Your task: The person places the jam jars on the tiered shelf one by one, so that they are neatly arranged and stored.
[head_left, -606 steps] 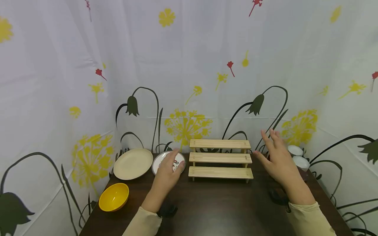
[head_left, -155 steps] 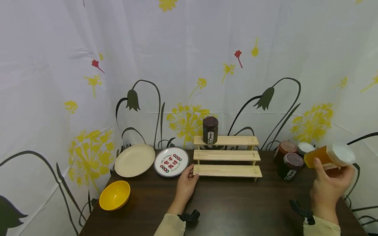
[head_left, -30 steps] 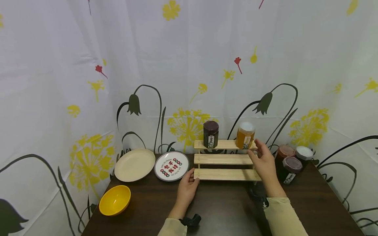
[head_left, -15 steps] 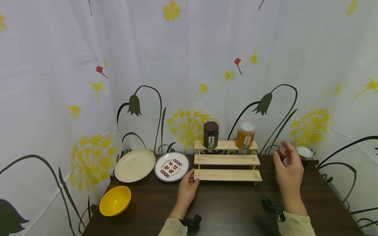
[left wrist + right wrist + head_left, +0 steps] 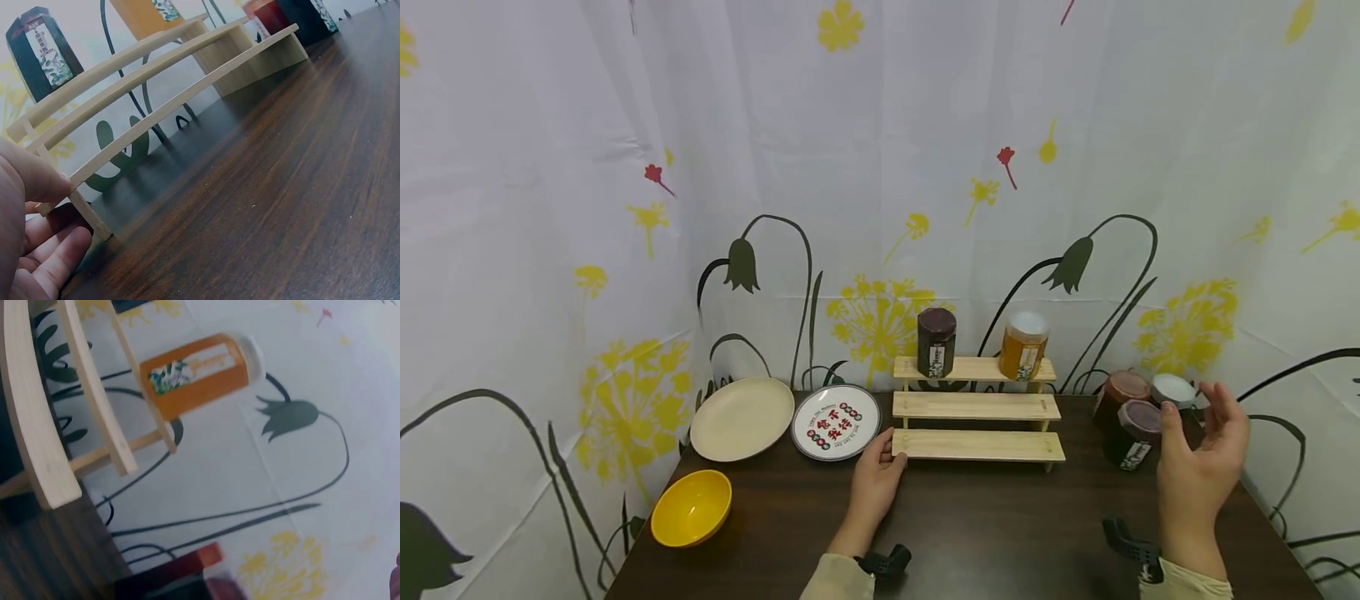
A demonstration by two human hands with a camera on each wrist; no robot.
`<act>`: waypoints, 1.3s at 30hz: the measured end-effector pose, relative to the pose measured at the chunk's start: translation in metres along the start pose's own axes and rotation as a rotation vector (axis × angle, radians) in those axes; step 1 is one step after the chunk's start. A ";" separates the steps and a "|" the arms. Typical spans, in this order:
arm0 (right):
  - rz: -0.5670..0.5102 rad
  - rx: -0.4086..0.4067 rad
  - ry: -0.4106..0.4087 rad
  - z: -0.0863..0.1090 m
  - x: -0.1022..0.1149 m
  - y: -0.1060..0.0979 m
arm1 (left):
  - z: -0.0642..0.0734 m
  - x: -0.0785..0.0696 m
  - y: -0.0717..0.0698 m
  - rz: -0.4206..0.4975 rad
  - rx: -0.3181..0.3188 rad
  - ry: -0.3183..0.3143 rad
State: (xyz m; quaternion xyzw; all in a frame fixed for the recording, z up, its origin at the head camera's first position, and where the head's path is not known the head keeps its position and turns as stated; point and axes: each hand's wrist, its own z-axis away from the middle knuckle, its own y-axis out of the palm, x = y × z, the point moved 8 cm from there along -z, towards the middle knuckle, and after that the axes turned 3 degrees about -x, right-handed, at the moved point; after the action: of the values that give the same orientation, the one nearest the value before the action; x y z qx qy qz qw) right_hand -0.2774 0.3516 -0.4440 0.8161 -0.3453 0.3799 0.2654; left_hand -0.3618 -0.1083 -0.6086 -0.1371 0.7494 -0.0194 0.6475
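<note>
A three-tier wooden shelf rack [image 5: 976,406] stands at the back of the table. My left hand [image 5: 876,479] holds the left end of its lowest tier; in the left wrist view the thumb [image 5: 44,178] lies on the board and the fingers curl beside the leg. On the top tier sit a dark jar [image 5: 936,343] at left and an orange jar with a white lid [image 5: 1023,346] at right. My right hand [image 5: 1201,471], fingers spread and bent, holds nothing beside a red-brown jar [image 5: 1122,398], a dark purple-lidded jar [image 5: 1135,437] and a white-lidded jar [image 5: 1174,389] partly hidden.
Left of the rack are a patterned round plate [image 5: 837,422], a cream plate [image 5: 742,419] and a yellow bowl [image 5: 692,508]. A flower-printed curtain [image 5: 880,167] hangs behind the dark wooden table [image 5: 1000,533].
Earlier my right hand carried the orange jar to the top tier and let go of it. Since then it has moved right to the grouped jars. My left hand has stayed at the rack.
</note>
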 end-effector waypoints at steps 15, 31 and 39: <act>-0.166 -0.076 0.188 0.008 -0.101 -0.027 | -0.002 -0.003 0.000 -0.010 0.000 -0.016; -0.175 0.028 0.516 0.031 -0.168 -0.013 | -0.001 0.000 0.002 -0.003 0.013 -0.044; -0.029 0.162 0.581 0.040 -0.172 -0.006 | -0.001 0.001 0.002 0.000 0.009 -0.053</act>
State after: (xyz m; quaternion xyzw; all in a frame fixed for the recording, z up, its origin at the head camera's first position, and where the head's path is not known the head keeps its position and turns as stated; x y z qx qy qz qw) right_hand -0.3369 0.3900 -0.6058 0.6966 -0.2118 0.6200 0.2923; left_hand -0.3632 -0.1064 -0.6096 -0.1347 0.7319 -0.0188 0.6677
